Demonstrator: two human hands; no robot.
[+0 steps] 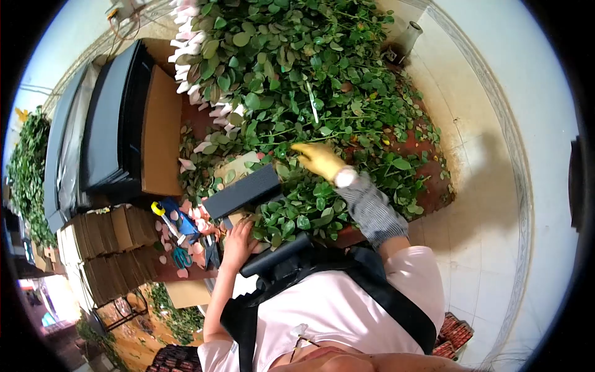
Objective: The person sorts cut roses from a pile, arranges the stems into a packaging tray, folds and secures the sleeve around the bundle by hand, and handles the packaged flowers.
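Stems (273, 68) with dense green leaves lie in a big heap above and to the right of a dark ribbed block (243, 191). The top edge of the view cuts the heap off, and most single stems are buried under leaves. Pale pink and white tips (188, 59) line its left side, above the block; whether they are bare blooms or wrapped ones is hard to make out.

The right hand (319, 160), in a yellow glove, is to the right of the block and a little higher, reaching over the leaves. Its fingers point left and look close together, but their tips blend into the greenery, so I cannot tell whether they grip a stem.

The left hand (238, 245), bare, lies just below the block, fingers pointing up towards it. The fingertips are near a bit of tan card (236, 217), partly covered by the block. Whether the hand is clamped on anything cannot be told.

Left of the block are loose pink petals (199, 214) and teal scissors (181, 256). Further left, dark sheets (114, 118) stand stacked. Below and to the right is a black roll (277, 254), partly hidden.
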